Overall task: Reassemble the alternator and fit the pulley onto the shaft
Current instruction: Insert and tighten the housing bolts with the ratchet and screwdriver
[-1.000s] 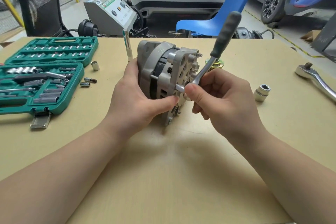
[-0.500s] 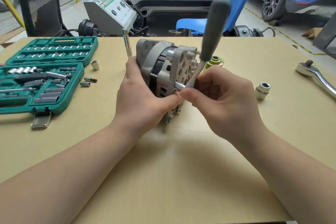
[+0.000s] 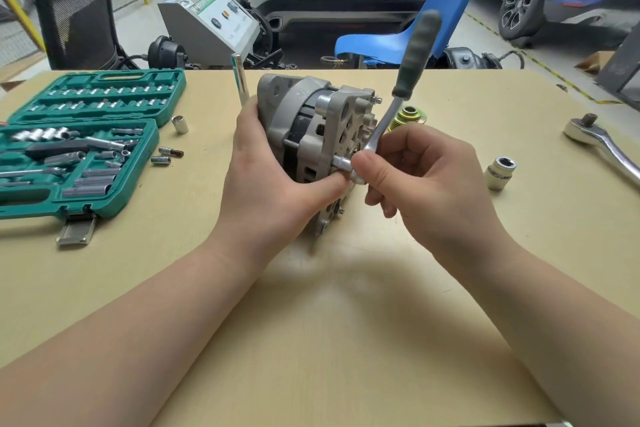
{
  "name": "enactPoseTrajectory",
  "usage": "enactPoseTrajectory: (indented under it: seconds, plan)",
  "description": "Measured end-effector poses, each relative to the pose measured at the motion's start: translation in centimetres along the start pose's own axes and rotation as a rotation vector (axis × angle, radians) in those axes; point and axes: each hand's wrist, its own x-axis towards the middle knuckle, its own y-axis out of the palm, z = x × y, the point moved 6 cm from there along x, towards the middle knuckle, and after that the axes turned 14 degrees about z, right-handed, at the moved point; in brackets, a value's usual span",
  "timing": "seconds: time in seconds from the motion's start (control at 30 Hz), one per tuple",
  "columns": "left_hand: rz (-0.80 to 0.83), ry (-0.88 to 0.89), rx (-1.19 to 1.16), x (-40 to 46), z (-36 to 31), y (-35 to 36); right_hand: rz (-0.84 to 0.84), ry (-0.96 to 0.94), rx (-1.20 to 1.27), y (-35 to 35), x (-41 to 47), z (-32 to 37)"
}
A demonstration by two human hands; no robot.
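A grey alternator point(image 3: 308, 121) stands on edge at the middle of the tan table point(image 3: 311, 340). My left hand point(image 3: 266, 180) grips its near side, thumb by the socket. A small ratchet point(image 3: 414, 55) with a dark green handle points up and to the right; its head and socket sit on a bolt in the alternator's right end plate. My right hand point(image 3: 426, 177) pinches the ratchet head. The gold pulley point(image 3: 410, 116) lies on the table just behind my right hand, apart from the alternator.
An open green socket set case point(image 3: 83, 146) fills the left side, with loose sockets point(image 3: 180, 124) and bits beside it. A chrome socket point(image 3: 500, 172) and a large ratchet point(image 3: 602, 146) lie at the right. A chrome bar point(image 3: 239, 80) stands behind the alternator.
The ratchet handle swung from leaning right to nearly upright, then back to the right. My right hand stayed on the ratchet head and my left hand kept holding the alternator.
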Motion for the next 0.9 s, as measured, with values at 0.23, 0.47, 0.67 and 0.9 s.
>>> enactPoseTrajectory:
  seconds: [0.23,0.47,0.67,0.9]
  plan:
    - [-0.027,0.005,0.016,0.3,0.0,-0.3,0.053,-0.415,-0.632,0.3,-0.8,3.2]
    - [-0.023,-0.034,-0.013,0.7,0.5,0.0,-0.020,-0.512,-0.800,0.9,-1.4,3.6]
    - [-0.043,0.005,0.051,0.1,-0.4,-0.1,-0.055,-0.204,-0.316,0.5,-0.5,2.0]
    - [0.020,-0.012,-0.018,-0.1,-0.2,0.2,-0.048,-0.049,-0.089,0.3,-0.1,0.9]
